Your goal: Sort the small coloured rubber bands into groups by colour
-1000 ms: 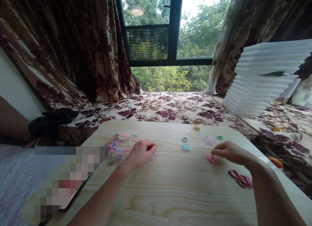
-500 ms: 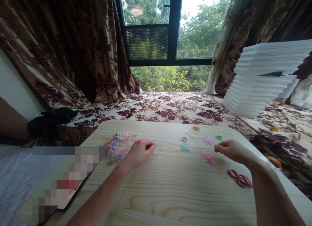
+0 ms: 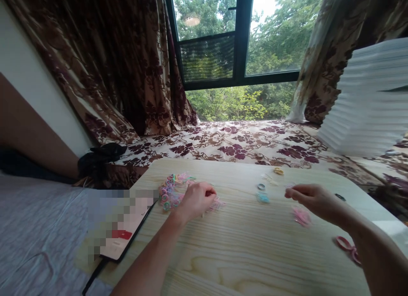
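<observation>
My left hand (image 3: pixel 198 199) is closed in a pinch beside a mixed pile of coloured hair ties and small elastic bands (image 3: pixel 166 194). Some pink bands (image 3: pixel 217 204) lie just under its fingertips. What the left fingers hold, if anything, is hidden. My right hand (image 3: pixel 307 197) is also pinched, over a small lilac pile (image 3: pixel 289 186) that it mostly covers; whatever is between these fingers is too small to make out. Pink elastic bands (image 3: pixel 301 216) lie just below the right hand. Blue bands (image 3: pixel 262 197) and a grey-blue hair tie (image 3: pixel 261 186) sit to its left.
Yellow hair ties (image 3: pixel 278 171) and cream bands (image 3: pixel 269 179) lie towards the wooden table's (image 3: pixel 242 253) far edge. A dark green hair tie (image 3: pixel 340 197) and pinkish-red ones (image 3: pixel 344 243) are at the right. A tablet-like device (image 3: pixel 127 236), partly blurred out, lies at the left edge.
The view has turned left, so the table appears further right. Against the table, my right hand has shifted left onto the lilac bands; my left hand stays near the mixed pile.
</observation>
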A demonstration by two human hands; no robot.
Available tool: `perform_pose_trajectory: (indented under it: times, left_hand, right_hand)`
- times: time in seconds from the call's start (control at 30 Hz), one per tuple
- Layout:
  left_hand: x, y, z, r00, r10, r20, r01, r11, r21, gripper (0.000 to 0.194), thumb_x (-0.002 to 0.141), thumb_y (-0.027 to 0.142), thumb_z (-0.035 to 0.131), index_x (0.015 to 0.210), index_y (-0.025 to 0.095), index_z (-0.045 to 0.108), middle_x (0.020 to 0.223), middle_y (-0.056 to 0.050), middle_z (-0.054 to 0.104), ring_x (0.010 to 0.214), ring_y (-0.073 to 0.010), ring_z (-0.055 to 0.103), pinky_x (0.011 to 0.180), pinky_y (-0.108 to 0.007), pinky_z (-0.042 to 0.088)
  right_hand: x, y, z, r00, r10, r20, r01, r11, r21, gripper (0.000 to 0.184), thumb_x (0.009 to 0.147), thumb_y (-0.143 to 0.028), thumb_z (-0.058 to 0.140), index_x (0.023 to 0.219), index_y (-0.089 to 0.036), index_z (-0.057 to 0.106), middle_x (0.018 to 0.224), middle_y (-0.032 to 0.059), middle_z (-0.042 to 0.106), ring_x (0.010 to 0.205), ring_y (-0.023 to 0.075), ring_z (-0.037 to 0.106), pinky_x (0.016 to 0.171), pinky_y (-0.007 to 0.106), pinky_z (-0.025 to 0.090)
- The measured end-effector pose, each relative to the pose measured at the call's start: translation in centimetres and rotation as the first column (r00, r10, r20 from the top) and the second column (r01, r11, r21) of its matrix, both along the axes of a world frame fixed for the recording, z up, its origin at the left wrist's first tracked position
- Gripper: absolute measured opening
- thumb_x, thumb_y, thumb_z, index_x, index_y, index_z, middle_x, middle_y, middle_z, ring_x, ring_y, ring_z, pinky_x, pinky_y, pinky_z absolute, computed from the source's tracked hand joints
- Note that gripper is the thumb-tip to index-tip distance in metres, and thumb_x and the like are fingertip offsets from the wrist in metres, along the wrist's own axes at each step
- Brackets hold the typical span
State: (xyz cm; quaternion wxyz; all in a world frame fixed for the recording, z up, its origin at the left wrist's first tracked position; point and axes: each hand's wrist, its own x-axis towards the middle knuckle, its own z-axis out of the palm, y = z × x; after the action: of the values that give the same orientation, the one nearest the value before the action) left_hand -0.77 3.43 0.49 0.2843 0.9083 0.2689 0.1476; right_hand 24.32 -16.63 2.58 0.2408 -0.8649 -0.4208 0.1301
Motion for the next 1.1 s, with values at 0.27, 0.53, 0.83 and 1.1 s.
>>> perform_pose_trajectory:
  times: [0.27, 0.53, 0.83, 1.1]
  left_hand:
    - [0.2, -1.2, 0.2, 0.998, -0.029, -0.059, 0.035, 0.996, 0.086, 0.025, 0.073, 0.026, 0.054, 0.091, 0.02, 0.071, 0.077, -0.003, 0.067, 0.079, -0.0166, 0.057, 0.079, -0.027, 0.04]
    - [0.2, -1.4, 0.0, 0.995, -0.04, -0.094, 0.053, 0.989, 0.139, 0.015, 0.075, 0.026, 0.055, 0.074, 0.02, 0.07, 0.076, -0.003, 0.064, 0.082, -0.0177, 0.055, 0.084, -0.03, 0.036]
    - [0.0, -1.7, 0.8, 0.988, -0.119, -0.096, 0.131, 0.982, 0.135, 0.018, 0.074, 0.019, 0.05, 0.076, 0.022, 0.069, 0.082, -0.003, 0.062, 0.09, -0.0176, 0.054, 0.087, -0.031, 0.036]
    - [-0.2, -2.0, 0.8, 0.978, -0.114, -0.177, 0.146, 0.973, 0.18, 0.01, 0.069, 0.021, 0.054, 0.069, 0.019, 0.064, 0.079, -0.002, 0.061, 0.088, -0.0186, 0.054, 0.09, -0.035, 0.034]
  right_hand:
    - [-7.0, 4.3, -1.1, 0.941, 0.338, -0.011, -0.333, 0.933, 0.134, 0.034, 0.081, -0.04, 0.046, 0.067, -0.02, 0.068, 0.066, 0.0019, 0.065, 0.059, 0.0136, 0.054, 0.055, 0.024, 0.038]
    - [-9.6, 5.3, -2.3, 0.906, 0.423, -0.003, -0.422, 0.903, 0.078, 0.032, 0.083, -0.032, 0.042, 0.065, -0.017, 0.064, 0.074, 0.0049, 0.063, 0.066, 0.015, 0.055, 0.058, 0.025, 0.038]
    - [-10.0, 5.5, -2.5, 0.917, 0.399, 0.019, -0.4, 0.916, 0.041, 0.032, 0.082, -0.031, 0.042, 0.067, -0.016, 0.066, 0.075, 0.0055, 0.063, 0.067, 0.0149, 0.055, 0.061, 0.025, 0.038]
    - [-10.1, 5.6, -2.4, 0.918, 0.394, 0.04, -0.396, 0.917, 0.044, 0.033, 0.082, -0.031, 0.041, 0.064, -0.016, 0.065, 0.072, 0.0054, 0.063, 0.064, 0.0144, 0.054, 0.058, 0.024, 0.037]
